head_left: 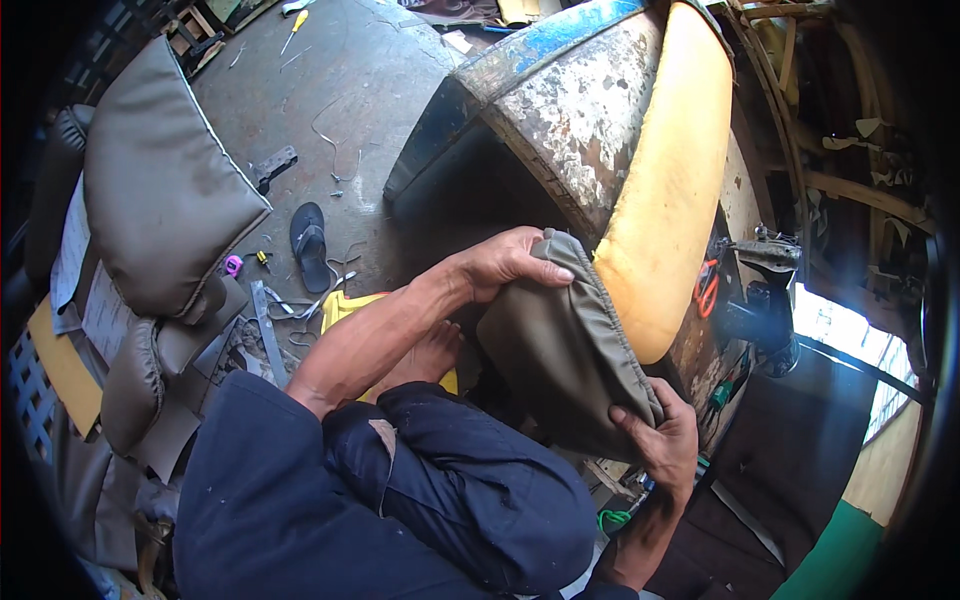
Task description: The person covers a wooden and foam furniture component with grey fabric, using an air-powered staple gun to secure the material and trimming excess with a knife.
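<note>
Both my hands grip a grey-brown leatherette seat cover (560,350) with a gathered seam along its upper right edge. At its top corner, my left hand (513,265) pinches the material, thumb on the front face. Lower down, my right hand (658,430) is closed around the other end of the seam. Just beyond the cover, a long yellow foam cushion (672,180) lies on a worn wooden bench (580,110) with peeling paint. The foam's near end sits beside the cover's seamed edge. My fingers behind the cover are hidden.
A finished-looking grey-brown cushion (165,190) leans at the left over other padded pieces. On the floor are a black sandal (310,246), a metal ruler (268,335), a pink tape measure (233,266) and a yellow screwdriver (295,30). Red-handled scissors (706,288) hang at the bench's right side.
</note>
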`<move>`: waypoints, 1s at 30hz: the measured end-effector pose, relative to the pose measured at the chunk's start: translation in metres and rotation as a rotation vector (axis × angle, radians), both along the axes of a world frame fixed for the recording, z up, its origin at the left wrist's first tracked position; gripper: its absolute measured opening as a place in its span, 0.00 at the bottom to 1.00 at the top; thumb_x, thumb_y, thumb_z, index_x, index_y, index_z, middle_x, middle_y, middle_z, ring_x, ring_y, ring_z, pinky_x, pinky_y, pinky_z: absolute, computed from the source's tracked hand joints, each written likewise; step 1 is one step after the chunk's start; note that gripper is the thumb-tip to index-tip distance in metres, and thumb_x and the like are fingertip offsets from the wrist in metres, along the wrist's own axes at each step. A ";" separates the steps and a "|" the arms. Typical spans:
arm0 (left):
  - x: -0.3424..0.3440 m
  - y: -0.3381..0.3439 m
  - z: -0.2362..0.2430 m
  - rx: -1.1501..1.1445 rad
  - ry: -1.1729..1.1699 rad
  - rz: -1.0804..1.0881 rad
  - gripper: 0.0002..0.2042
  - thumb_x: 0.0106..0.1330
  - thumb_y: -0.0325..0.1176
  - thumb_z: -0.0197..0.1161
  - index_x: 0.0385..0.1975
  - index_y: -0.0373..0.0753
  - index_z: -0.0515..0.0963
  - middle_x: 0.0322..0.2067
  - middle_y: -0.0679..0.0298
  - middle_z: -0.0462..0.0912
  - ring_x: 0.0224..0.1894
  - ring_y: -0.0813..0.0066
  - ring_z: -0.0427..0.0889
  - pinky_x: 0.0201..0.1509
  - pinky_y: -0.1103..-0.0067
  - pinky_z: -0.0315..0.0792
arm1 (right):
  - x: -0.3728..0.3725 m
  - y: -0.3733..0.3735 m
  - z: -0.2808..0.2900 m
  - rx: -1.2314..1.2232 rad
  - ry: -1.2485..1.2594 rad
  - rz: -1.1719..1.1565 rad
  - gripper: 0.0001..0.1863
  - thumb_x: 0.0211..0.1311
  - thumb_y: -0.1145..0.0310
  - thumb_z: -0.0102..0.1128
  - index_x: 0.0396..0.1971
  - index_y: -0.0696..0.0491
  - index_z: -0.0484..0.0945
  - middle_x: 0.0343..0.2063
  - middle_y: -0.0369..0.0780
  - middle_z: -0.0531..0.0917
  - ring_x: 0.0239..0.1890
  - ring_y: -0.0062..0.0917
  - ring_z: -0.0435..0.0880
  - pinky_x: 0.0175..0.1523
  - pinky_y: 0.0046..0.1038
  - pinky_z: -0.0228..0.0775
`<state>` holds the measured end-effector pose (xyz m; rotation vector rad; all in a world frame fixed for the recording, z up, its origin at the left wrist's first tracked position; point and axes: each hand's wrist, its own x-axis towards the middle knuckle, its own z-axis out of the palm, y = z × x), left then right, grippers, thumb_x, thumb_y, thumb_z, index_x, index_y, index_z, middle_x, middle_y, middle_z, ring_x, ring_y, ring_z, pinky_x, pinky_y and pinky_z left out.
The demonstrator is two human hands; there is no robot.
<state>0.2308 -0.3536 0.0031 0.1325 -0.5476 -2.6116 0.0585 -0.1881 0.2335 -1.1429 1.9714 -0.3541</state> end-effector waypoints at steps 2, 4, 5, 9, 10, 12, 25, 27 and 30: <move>-0.002 0.000 -0.001 0.008 0.001 -0.004 0.19 0.61 0.32 0.75 0.51 0.33 0.80 0.44 0.63 0.87 0.44 0.77 0.85 0.55 0.77 0.78 | -0.004 -0.004 0.002 0.026 0.029 0.035 0.18 0.59 0.73 0.76 0.48 0.61 0.82 0.31 0.37 0.88 0.34 0.11 0.80 0.42 0.20 0.74; -0.003 0.001 -0.004 0.018 -0.001 -0.005 0.19 0.62 0.32 0.75 0.50 0.33 0.80 0.44 0.63 0.87 0.44 0.78 0.85 0.55 0.78 0.78 | -0.004 -0.009 0.009 0.043 0.117 0.098 0.19 0.57 0.73 0.76 0.48 0.60 0.83 0.31 0.38 0.89 0.33 0.12 0.82 0.42 0.21 0.75; -0.005 0.000 -0.005 -0.020 -0.018 0.010 0.18 0.62 0.32 0.75 0.50 0.34 0.81 0.44 0.65 0.87 0.45 0.79 0.85 0.56 0.78 0.77 | -0.003 -0.012 0.013 0.042 0.116 0.102 0.19 0.57 0.73 0.76 0.48 0.60 0.83 0.31 0.38 0.89 0.33 0.12 0.82 0.42 0.21 0.75; -0.005 -0.003 -0.006 -0.114 -0.030 0.030 0.17 0.64 0.31 0.75 0.50 0.34 0.82 0.44 0.68 0.88 0.45 0.81 0.84 0.57 0.80 0.75 | -0.006 -0.022 0.022 0.061 0.190 0.178 0.20 0.55 0.73 0.78 0.47 0.60 0.83 0.30 0.39 0.88 0.32 0.13 0.82 0.41 0.22 0.76; -0.006 -0.004 -0.005 -0.115 -0.028 0.029 0.17 0.64 0.31 0.75 0.50 0.34 0.82 0.44 0.68 0.88 0.45 0.81 0.84 0.57 0.80 0.75 | -0.008 -0.024 0.024 0.042 0.213 0.216 0.20 0.55 0.72 0.78 0.47 0.60 0.83 0.29 0.39 0.88 0.32 0.13 0.82 0.41 0.22 0.76; -0.006 -0.004 -0.006 -0.125 -0.032 0.003 0.17 0.64 0.32 0.75 0.51 0.35 0.82 0.44 0.68 0.88 0.46 0.80 0.84 0.57 0.80 0.75 | -0.013 -0.029 0.027 0.053 0.224 0.238 0.20 0.55 0.72 0.78 0.46 0.60 0.83 0.28 0.39 0.88 0.31 0.13 0.83 0.41 0.22 0.76; -0.027 0.008 -0.006 -0.128 -0.105 0.003 0.18 0.66 0.35 0.74 0.52 0.35 0.82 0.47 0.67 0.87 0.49 0.78 0.83 0.58 0.78 0.74 | -0.068 -0.047 -0.018 -0.151 0.447 0.404 0.15 0.47 0.79 0.60 0.38 0.54 0.82 0.27 0.43 0.80 0.37 0.41 0.79 0.48 0.37 0.69; -0.030 0.006 -0.013 -0.005 -0.014 -0.125 0.18 0.66 0.35 0.74 0.52 0.35 0.82 0.47 0.66 0.88 0.49 0.77 0.84 0.59 0.76 0.75 | -0.071 -0.053 -0.025 -0.129 0.382 0.353 0.14 0.48 0.80 0.59 0.38 0.54 0.81 0.29 0.43 0.82 0.38 0.42 0.80 0.48 0.37 0.70; -0.036 0.007 -0.022 -0.021 -0.013 -0.062 0.18 0.65 0.35 0.74 0.51 0.35 0.83 0.47 0.66 0.88 0.49 0.76 0.85 0.59 0.76 0.75 | -0.067 -0.056 -0.021 -0.110 0.390 0.379 0.14 0.50 0.82 0.58 0.38 0.55 0.81 0.28 0.44 0.83 0.35 0.39 0.83 0.45 0.34 0.73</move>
